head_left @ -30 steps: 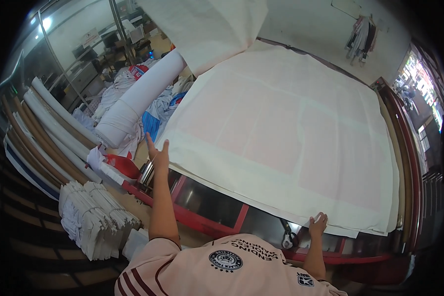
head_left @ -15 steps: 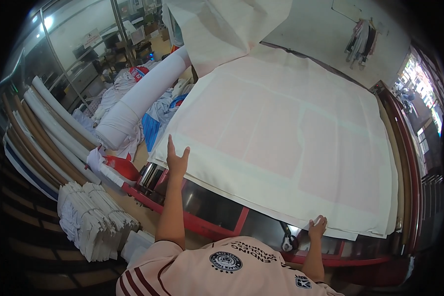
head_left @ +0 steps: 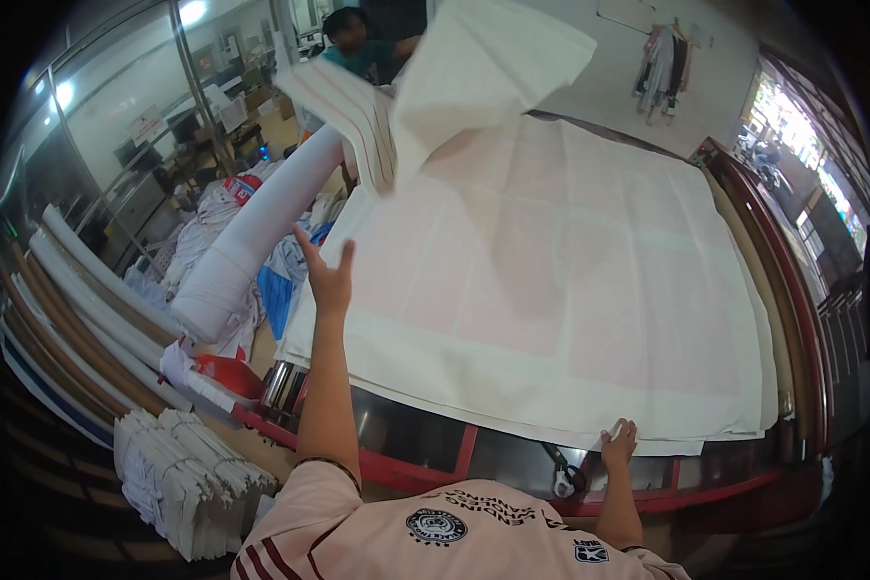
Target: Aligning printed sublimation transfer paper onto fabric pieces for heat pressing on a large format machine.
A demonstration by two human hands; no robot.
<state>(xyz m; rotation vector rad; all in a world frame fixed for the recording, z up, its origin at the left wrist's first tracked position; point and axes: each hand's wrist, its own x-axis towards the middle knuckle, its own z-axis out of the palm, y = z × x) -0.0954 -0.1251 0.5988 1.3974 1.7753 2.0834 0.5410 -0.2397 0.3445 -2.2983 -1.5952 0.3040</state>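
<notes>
A broad white sheet (head_left: pixel 541 300), with faint pink rectangles showing through, covers the large red-framed machine table. My left hand (head_left: pixel 330 280) is raised at the sheet's left edge, thumb and fingers spread, holding nothing. At the near right edge, my right hand (head_left: pixel 619 443) rests on the sheet with its fingers laid over the border. Above the far left part, a loose off-white sheet (head_left: pixel 483 68) is in the air, folded and blurred. A striped flap (head_left: pixel 343 111) hangs from its left side. Behind it a person in a green top (head_left: pixel 357 58) reaches an arm toward it.
A thick white roll (head_left: pixel 261 222) leans left of the table beside heaped cloth. Long tubes (head_left: pixel 97 300) and bundled white stacks (head_left: pixel 188 474) stand at the lower left. Scissors (head_left: pixel 562 474) lie on the table's near ledge. Red rails (head_left: pixel 792 290) run along the right.
The loose sheet has swung out and right over the table, showing its striped flap. The person behind has come into view. My left hand has risen slightly; my right hand stays at the near edge.
</notes>
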